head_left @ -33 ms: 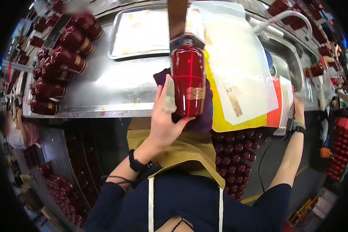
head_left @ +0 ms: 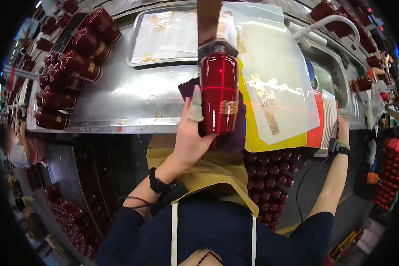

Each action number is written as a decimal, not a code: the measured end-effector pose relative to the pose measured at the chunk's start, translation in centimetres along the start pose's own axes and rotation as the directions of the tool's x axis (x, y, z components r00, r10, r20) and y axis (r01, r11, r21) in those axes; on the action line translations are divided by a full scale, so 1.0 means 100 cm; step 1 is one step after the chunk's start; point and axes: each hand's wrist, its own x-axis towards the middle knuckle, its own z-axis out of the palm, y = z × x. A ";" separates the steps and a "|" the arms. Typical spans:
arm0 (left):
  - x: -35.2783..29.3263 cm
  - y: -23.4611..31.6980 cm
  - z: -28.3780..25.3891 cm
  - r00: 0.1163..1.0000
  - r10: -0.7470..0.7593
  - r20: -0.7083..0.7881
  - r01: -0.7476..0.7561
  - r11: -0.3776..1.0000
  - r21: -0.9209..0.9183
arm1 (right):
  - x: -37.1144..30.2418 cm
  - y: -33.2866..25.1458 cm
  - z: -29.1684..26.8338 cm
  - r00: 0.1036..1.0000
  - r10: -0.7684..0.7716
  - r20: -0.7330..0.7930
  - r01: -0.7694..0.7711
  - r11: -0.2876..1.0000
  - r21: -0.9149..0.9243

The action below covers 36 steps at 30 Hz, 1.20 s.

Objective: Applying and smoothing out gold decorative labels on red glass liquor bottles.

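A dark red glass bottle (head_left: 219, 93), with a gold emblem low on its side, lies with its neck away from me under a brown upright post. Thin red light lines cross it. My left hand (head_left: 191, 137) is closed around its left side and base end, one finger wearing a pale cover. A dark purple cloth (head_left: 238, 128) is beneath the bottle. At the right, my right hand (head_left: 342, 127) is at the counter's front edge, beside a striped white piece (head_left: 328, 117) and a red sheet (head_left: 314, 133). Its fingers are mostly hidden.
A translucent sheet with gold decals (head_left: 270, 106) lies over a yellow board (head_left: 252, 137). Behind stands a metal tray (head_left: 131, 55) holding decal sheets. Several red bottles (head_left: 77, 66) lie stacked at left. A sink (head_left: 337, 75) with a white faucet (head_left: 332, 17) is at right.
The view has shifted slightly and glare on the tray and sheet has lessened, so the gold decals show better. My left hand stays on the bottle; my right hand has barely moved.
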 end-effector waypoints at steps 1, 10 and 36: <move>-0.002 -0.007 -0.002 0.999 0.040 -0.009 -0.040 0.999 0.017 | 0.005 0.004 0.012 0.996 -0.087 -0.037 0.088 0.996 0.024; 0.002 -0.003 -0.018 0.992 0.094 -0.082 -0.099 0.994 -0.054 | -0.034 -0.040 0.033 0.917 -0.140 -0.373 0.073 0.979 -0.188; -0.015 -0.013 -0.010 0.972 0.193 -0.133 -0.172 0.973 0.152 | -0.400 -0.260 0.179 0.646 -0.648 0.402 0.563 0.761 0.322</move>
